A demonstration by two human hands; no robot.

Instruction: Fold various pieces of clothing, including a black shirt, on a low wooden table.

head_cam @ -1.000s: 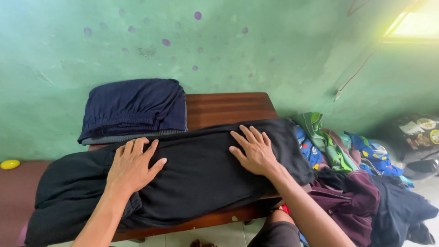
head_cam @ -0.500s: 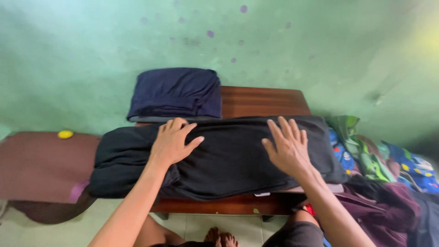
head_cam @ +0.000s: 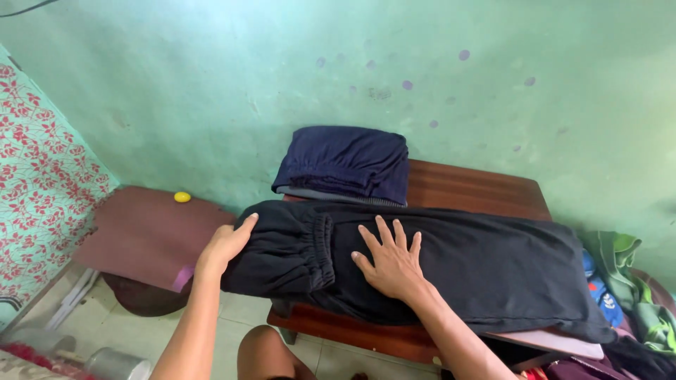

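Black trousers [head_cam: 436, 264] lie lengthwise across wooden table [head_cam: 479, 190], waistband end overhanging table's left edge. Left hand [head_cam: 227, 244] cups that waistband end, fingers curled round fabric, thumb hidden. Right hand [head_cam: 391, 259] flat, fingers spread, palm pressing trousers just right of elastic waistband. Folded navy garment [head_cam: 345, 163] beyond both hands, against green wall [head_cam: 211, 77]. Yellow ball [head_cam: 182, 197] beyond left hand on brown mat [head_cam: 144, 236].

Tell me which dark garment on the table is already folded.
The navy garment at the table's back by the wall: a compact folded stack. The black pants lie stretched out under both hands, left and right.
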